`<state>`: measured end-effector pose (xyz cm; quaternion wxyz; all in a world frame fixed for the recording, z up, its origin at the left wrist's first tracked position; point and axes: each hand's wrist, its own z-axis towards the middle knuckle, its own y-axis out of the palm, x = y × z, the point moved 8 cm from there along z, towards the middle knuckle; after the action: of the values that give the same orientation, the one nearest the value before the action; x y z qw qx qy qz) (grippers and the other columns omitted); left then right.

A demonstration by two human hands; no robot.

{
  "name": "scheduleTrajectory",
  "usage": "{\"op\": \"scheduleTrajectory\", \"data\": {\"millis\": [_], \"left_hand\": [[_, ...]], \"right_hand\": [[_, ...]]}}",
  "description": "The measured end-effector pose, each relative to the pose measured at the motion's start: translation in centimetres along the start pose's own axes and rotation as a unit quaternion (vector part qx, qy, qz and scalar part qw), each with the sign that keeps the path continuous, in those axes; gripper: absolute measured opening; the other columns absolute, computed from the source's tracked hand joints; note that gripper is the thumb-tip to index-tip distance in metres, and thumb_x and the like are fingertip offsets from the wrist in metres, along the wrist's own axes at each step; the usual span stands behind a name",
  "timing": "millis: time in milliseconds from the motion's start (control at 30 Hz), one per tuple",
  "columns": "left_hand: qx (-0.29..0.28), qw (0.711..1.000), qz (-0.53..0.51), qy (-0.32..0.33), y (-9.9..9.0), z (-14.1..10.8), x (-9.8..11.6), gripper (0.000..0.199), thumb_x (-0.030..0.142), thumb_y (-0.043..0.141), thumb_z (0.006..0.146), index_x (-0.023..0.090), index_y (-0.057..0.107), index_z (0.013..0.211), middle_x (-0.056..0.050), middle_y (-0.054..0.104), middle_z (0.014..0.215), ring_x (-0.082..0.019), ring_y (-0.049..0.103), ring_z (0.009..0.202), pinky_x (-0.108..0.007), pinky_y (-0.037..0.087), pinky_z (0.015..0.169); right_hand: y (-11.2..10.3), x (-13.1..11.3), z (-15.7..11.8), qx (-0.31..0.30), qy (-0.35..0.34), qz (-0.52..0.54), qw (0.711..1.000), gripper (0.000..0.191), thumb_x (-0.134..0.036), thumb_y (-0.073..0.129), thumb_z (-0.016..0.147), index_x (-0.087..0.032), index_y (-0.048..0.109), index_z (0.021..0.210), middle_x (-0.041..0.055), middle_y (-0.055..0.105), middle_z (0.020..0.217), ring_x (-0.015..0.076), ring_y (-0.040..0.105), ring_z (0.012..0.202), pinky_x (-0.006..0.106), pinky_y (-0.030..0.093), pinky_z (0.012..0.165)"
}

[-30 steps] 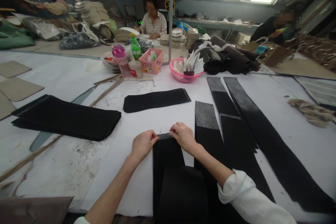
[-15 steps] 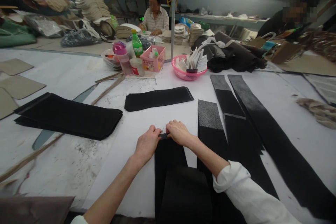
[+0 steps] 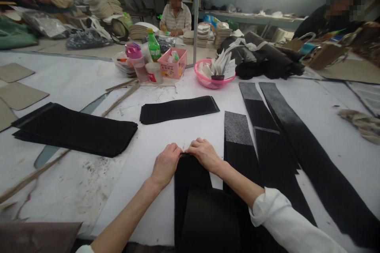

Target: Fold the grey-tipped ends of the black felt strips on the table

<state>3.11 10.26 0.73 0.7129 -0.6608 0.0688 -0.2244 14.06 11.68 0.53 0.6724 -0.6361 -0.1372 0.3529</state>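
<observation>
A long black strip lies on the white-covered table, its near part curving up toward me. My left hand pinches the far end of this strip at its left corner. Close beside it, my right hand grips the same end, fingers pressed together. The fingertips hide part of the edge. To the right lies a strip with a grey speckled end, under my right forearm lower down. A short stack of black pieces lies beyond my hands.
A larger black stack is at the left. More long strips lie at the right. Behind are a pink basket, a pink box, bottles and a metal pole. Other people are across the table.
The grey speckled band that showed between my hands is out of sight, and a black edge shows there now. My right hand has shifted slightly left and down.
</observation>
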Motion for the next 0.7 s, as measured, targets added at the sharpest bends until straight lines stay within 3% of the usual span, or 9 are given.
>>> {"op": "scheduleTrajectory", "data": {"millis": [167,433,700], "left_hand": [[0.024,0.999,0.026,0.029,0.5,-0.9,0.5,0.019,0.017,0.040,0.095,0.018,0.056,0.086,-0.005,0.053,0.089,-0.020,0.050,0.089,-0.030,0.045,0.074],[0.040,0.995,0.018,0.089,1.2,-1.4,0.7,0.020,0.015,0.040,0.095,0.015,0.058,0.102,-0.007,0.055,0.087,-0.020,0.050,0.088,-0.033,0.048,0.077],[0.069,0.995,-0.067,0.027,0.7,-1.6,-1.0,0.013,0.021,0.046,0.094,0.019,0.057,0.099,-0.006,0.056,0.094,-0.019,0.052,0.091,-0.033,0.049,0.081]], "right_hand": [[0.4,-1.0,-0.9,0.033,-0.051,-0.045,0.997,0.018,-0.024,0.048,0.098,-0.025,0.064,0.106,0.0043,0.059,0.095,0.0199,0.048,0.091,0.032,0.037,0.080],[0.6,-1.0,-1.1,0.043,-0.069,-0.030,0.996,0.021,-0.022,0.045,0.100,-0.022,0.062,0.111,0.0057,0.058,0.097,0.0191,0.048,0.092,0.032,0.038,0.079],[0.9,0.2,-1.2,0.049,-0.030,0.017,0.998,0.024,-0.022,0.049,0.098,-0.030,0.064,0.115,0.0048,0.058,0.101,0.0182,0.047,0.094,0.031,0.037,0.082]]}}
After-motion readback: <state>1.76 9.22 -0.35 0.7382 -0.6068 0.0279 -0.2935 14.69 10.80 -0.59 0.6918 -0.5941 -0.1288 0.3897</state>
